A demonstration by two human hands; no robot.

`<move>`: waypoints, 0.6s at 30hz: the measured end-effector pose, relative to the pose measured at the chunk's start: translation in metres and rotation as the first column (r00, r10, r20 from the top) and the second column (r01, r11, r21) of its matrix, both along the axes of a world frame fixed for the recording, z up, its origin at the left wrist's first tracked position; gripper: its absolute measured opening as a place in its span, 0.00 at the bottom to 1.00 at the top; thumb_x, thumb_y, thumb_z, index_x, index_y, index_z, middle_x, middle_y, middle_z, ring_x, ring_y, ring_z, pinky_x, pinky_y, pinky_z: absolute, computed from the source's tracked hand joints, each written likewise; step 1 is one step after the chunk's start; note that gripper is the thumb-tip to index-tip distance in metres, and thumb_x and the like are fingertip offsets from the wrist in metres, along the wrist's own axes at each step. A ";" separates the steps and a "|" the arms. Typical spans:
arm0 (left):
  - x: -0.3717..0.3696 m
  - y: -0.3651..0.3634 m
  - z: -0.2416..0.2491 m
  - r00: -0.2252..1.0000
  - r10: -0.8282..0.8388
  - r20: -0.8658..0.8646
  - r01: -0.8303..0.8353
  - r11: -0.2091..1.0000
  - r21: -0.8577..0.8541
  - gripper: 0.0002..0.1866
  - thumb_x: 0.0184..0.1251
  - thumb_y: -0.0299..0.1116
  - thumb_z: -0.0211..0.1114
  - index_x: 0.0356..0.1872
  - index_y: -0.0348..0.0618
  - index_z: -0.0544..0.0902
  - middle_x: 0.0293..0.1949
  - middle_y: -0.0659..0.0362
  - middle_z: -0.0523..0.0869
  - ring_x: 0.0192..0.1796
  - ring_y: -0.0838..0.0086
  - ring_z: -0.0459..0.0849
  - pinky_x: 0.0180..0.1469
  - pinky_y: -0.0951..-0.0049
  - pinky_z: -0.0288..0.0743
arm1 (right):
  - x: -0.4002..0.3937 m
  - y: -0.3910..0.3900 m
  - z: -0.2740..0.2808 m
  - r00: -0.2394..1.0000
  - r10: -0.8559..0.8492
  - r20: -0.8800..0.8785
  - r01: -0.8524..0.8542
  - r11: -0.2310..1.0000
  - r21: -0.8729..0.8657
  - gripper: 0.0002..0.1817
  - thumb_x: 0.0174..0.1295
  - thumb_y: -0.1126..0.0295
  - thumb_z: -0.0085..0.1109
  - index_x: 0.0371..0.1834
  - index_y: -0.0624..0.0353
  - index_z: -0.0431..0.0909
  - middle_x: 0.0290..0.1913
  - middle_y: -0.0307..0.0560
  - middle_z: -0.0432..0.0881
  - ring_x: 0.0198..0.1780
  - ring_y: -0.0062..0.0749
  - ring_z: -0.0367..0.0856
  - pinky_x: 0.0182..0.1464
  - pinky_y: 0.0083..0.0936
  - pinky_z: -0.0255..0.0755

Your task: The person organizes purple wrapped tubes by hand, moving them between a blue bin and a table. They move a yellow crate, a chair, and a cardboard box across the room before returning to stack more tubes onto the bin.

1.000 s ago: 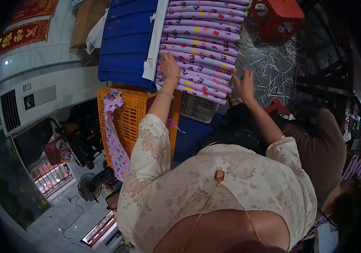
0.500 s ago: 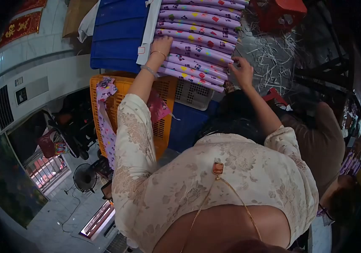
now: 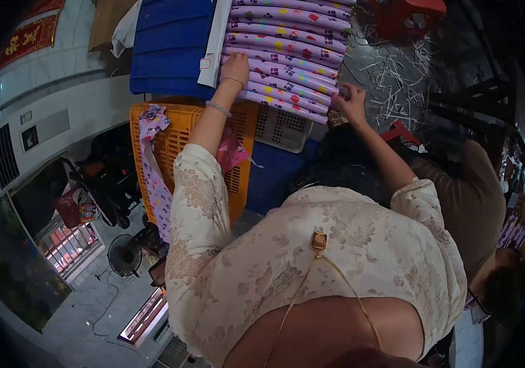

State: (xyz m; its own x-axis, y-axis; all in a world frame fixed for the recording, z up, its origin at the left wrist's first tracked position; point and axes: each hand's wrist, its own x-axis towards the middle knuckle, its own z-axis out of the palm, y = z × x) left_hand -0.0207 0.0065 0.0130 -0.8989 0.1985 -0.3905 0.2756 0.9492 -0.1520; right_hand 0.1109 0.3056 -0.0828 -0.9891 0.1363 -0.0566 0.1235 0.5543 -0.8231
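A row of long purple rolls (image 3: 287, 43) printed with small colored shapes lies side by side at the top of the view. My left hand (image 3: 236, 69) is at their left ends, its fingers curled over one roll near a white strip (image 3: 212, 58); some fingertips are hidden. At the right end of the lower rolls, my right hand (image 3: 352, 103) has thumb and fingers closed around a roll's edge. The rolls lie beside a blue bin lid (image 3: 170, 49).
Below my left arm stands an orange crate (image 3: 179, 132) with a purple printed scrap (image 3: 155, 165) over its side. A grey basket (image 3: 281, 129) sits beside it. White strips (image 3: 394, 80) litter the floor near a red stool (image 3: 409, 18). A person in brown sleeves (image 3: 471, 202) is at right.
The rolls sit slightly higher in view. My left hand has shifted a little down along the left ends, and my right hand has drawn its fingers in at the right end.
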 end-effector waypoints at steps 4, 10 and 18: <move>0.029 0.000 -0.017 0.930 0.016 -0.367 0.071 0.972 0.223 0.16 0.62 0.36 0.49 0.48 0.39 0.73 0.54 0.50 0.70 0.60 0.60 0.64 0.56 0.61 0.64 | -0.006 -0.004 -0.015 0.714 -0.351 0.606 0.678 0.564 -0.471 0.24 0.56 0.47 0.48 0.52 0.48 0.68 0.44 0.47 0.70 0.45 0.42 0.71 0.48 0.37 0.67; 0.040 -0.003 -0.024 0.953 -0.018 -0.303 0.103 0.958 0.267 0.21 0.63 0.42 0.49 0.56 0.48 0.70 0.61 0.53 0.63 0.65 0.62 0.57 0.63 0.55 0.51 | -0.026 -0.056 -0.021 0.568 0.102 0.817 0.818 0.046 -0.574 0.35 0.56 0.36 0.32 0.55 0.52 0.63 0.54 0.50 0.66 0.53 0.48 0.67 0.54 0.48 0.60; 0.088 0.027 0.003 0.711 0.571 -0.410 -0.130 0.679 0.722 0.23 0.56 0.28 0.58 0.52 0.31 0.65 0.49 0.45 0.69 0.53 0.57 0.68 0.56 0.62 0.62 | 0.009 -0.022 -0.006 0.492 0.056 0.869 0.866 0.072 -0.495 0.37 0.54 0.39 0.42 0.58 0.58 0.63 0.48 0.48 0.73 0.50 0.40 0.72 0.48 0.35 0.67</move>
State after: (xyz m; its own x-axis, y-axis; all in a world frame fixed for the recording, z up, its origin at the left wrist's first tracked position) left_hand 0.0671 0.0333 0.0162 -0.9349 -0.1988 0.2940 -0.0320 0.8722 0.4881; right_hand 0.1194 0.2836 -0.0884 -0.3631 -0.1015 -0.9262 0.6150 -0.7729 -0.1565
